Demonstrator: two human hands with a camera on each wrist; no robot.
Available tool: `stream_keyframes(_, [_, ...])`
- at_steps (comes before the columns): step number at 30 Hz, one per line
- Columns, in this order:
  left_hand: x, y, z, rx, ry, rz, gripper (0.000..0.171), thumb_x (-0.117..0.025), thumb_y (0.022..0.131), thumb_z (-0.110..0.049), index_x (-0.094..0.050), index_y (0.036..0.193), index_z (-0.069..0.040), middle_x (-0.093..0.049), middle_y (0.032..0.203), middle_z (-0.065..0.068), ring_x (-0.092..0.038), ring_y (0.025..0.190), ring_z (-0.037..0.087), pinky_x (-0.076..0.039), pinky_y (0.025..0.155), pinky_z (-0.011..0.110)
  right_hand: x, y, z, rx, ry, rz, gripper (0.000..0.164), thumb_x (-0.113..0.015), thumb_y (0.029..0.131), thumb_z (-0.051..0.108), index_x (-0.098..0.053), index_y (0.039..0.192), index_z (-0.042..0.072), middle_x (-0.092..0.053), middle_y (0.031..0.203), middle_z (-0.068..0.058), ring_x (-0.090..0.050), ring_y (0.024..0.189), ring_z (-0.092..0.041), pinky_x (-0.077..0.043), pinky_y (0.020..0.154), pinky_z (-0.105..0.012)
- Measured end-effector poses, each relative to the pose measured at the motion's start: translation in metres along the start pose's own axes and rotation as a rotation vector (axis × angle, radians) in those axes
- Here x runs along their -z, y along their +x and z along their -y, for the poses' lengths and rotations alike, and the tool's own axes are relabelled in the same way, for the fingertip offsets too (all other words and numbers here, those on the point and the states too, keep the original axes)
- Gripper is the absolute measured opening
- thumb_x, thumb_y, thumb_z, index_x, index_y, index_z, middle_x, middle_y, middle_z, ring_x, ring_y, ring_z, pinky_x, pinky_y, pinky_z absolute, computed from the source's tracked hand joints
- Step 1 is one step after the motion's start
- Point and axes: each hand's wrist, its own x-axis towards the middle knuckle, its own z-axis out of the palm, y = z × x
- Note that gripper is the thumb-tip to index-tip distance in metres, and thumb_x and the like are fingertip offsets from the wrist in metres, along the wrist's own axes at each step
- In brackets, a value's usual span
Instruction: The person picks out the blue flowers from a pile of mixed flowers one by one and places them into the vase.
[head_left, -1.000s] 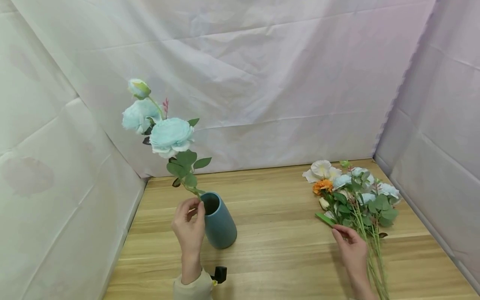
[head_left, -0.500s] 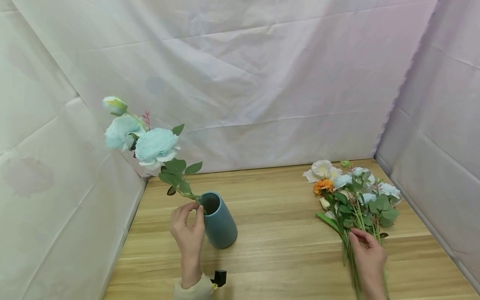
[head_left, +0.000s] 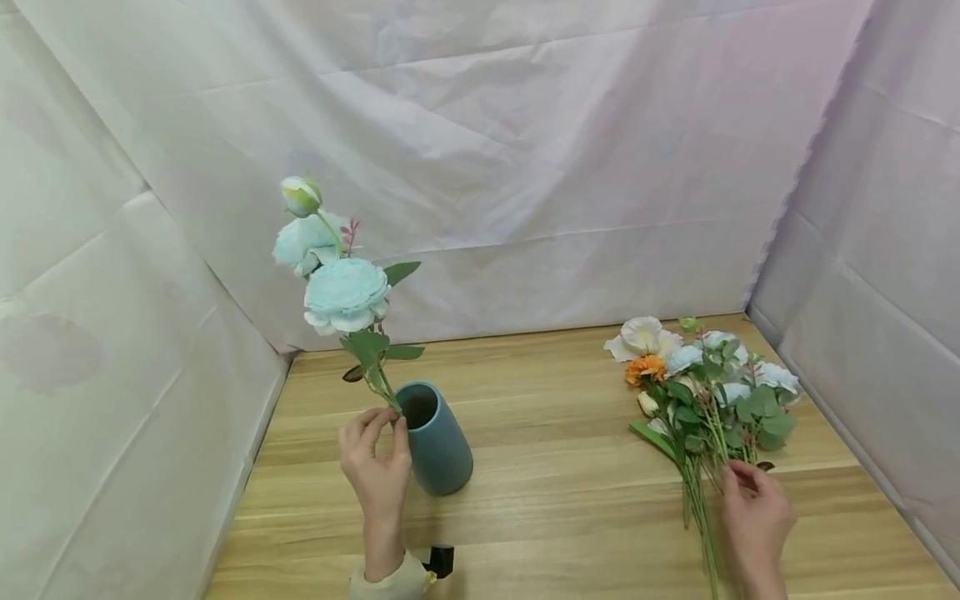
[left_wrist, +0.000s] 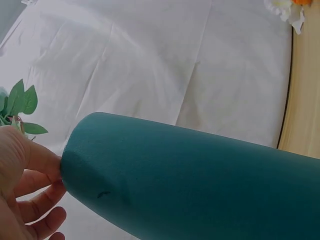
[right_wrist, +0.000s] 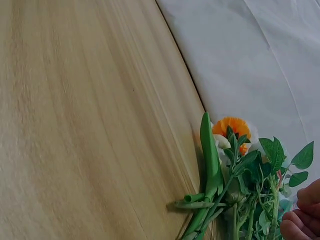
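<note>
My left hand [head_left: 377,475] pinches the stem of a pale blue artificial flower spray [head_left: 347,293] between thumb and fingers, right at the mouth of a blue-green vase [head_left: 442,454]. Two full blooms, a bud and green leaves rise above the rim, leaning left. The left wrist view shows the vase wall [left_wrist: 175,175] up close, with the thumb and fingertips at its rim. On the right, my right hand [head_left: 759,518] has its thumb and fingertips together on a stem of the flower pile [head_left: 697,417]. The hand and forearm hide part of the stems there.
White, orange and pale blue blooms make up the pile, with a broad green leaf [right_wrist: 211,155] at its left side. Pale cloth [head_left: 510,167] hangs behind and at both sides of the wooden table [head_left: 555,517]. A black device [head_left: 441,561] sits by the left cuff.
My right hand has moved right and towards me, from the broad green leaf to the stems. The blue spray tipped left, then swung back more upright; my left hand stayed by the vase mouth.
</note>
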Motion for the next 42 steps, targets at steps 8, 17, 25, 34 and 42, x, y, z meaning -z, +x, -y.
stream_keyframes(8, [0.0,0.0,-0.001,0.016,-0.04,-0.021,0.008,-0.067,0.069,0.011,-0.068,0.07,0.004,-0.062,0.083,0.017,-0.049,0.08,0.032,-0.032,0.072,0.032,0.0,0.005,-0.005,0.096,-0.078,-0.015,0.01,-0.067,0.076,-0.008,-0.066,0.086,-0.011,-0.062,0.074,-0.022,-0.028,0.07,0.023,-0.034,0.064,-0.018])
stream_keyframes(17, [0.002,0.001,0.002,0.013,-0.014,0.04,0.001,-0.064,0.068,0.006,-0.064,0.068,0.005,-0.06,0.082,0.021,-0.049,0.081,0.038,-0.034,0.072,0.044,0.001,0.009,-0.014,0.123,-0.159,0.051,0.013,-0.067,0.075,-0.007,-0.065,0.086,-0.011,-0.062,0.073,-0.023,-0.053,0.066,-0.023,-0.034,0.06,-0.041])
stream_keyframes(25, [-0.001,0.003,0.002,-0.041,-0.028,0.084,0.006,-0.065,0.07,0.0,-0.065,0.064,0.001,-0.059,0.08,0.018,-0.049,0.078,0.037,-0.032,0.075,0.051,-0.001,0.012,-0.021,0.162,-0.22,0.118,0.014,-0.069,0.074,-0.006,-0.064,0.084,-0.013,-0.059,0.072,-0.024,-0.056,0.064,-0.038,-0.039,0.058,-0.05])
stream_keyframes(34, [-0.007,-0.001,0.004,-0.088,0.039,0.077,0.015,-0.072,0.074,-0.006,-0.065,0.061,-0.002,-0.057,0.078,0.014,-0.048,0.077,0.035,-0.03,0.076,0.054,-0.001,0.012,-0.021,0.152,-0.254,0.155,0.01,-0.069,0.075,-0.003,-0.064,0.078,-0.011,-0.06,0.067,-0.023,-0.057,0.057,-0.036,-0.042,0.052,-0.049])
stream_keyframes(42, [-0.01,0.0,-0.004,-0.072,0.007,0.028,0.004,-0.069,0.073,-0.001,-0.07,0.07,0.0,-0.059,0.076,0.014,-0.049,0.076,0.033,-0.029,0.077,0.052,-0.002,0.013,-0.022,0.133,-0.258,0.147,0.008,-0.068,0.075,-0.003,-0.064,0.076,-0.01,-0.061,0.065,-0.021,-0.057,0.055,-0.036,-0.042,0.05,-0.047])
